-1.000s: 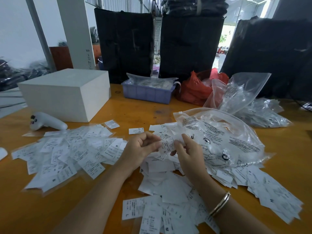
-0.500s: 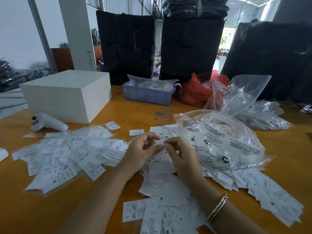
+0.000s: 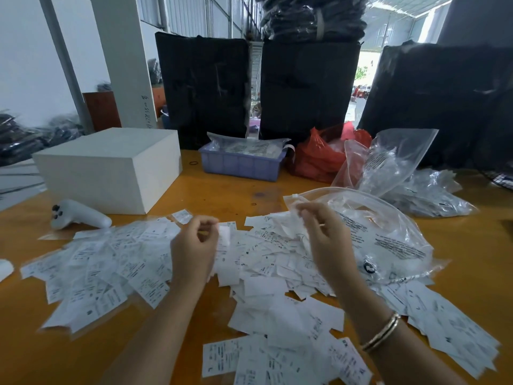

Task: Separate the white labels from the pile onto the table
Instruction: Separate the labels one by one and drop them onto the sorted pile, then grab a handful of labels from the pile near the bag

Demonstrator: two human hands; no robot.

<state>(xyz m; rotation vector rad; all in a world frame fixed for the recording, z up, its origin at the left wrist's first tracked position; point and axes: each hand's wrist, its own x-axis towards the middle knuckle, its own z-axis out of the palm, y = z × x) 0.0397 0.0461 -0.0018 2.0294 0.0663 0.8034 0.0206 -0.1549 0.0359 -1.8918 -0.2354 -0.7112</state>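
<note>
A white wall (image 3: 25,51) and pillar (image 3: 125,56) stood at left; daylight came through what seemed an open doorway (image 3: 361,79) behind tall black bundles (image 3: 308,87).

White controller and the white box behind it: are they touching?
Apart. The head view shows a strip of bare orange table between the white controller and the white box.

Head-worn view looks forward and down, close over the table (image 3: 227,195).
</note>
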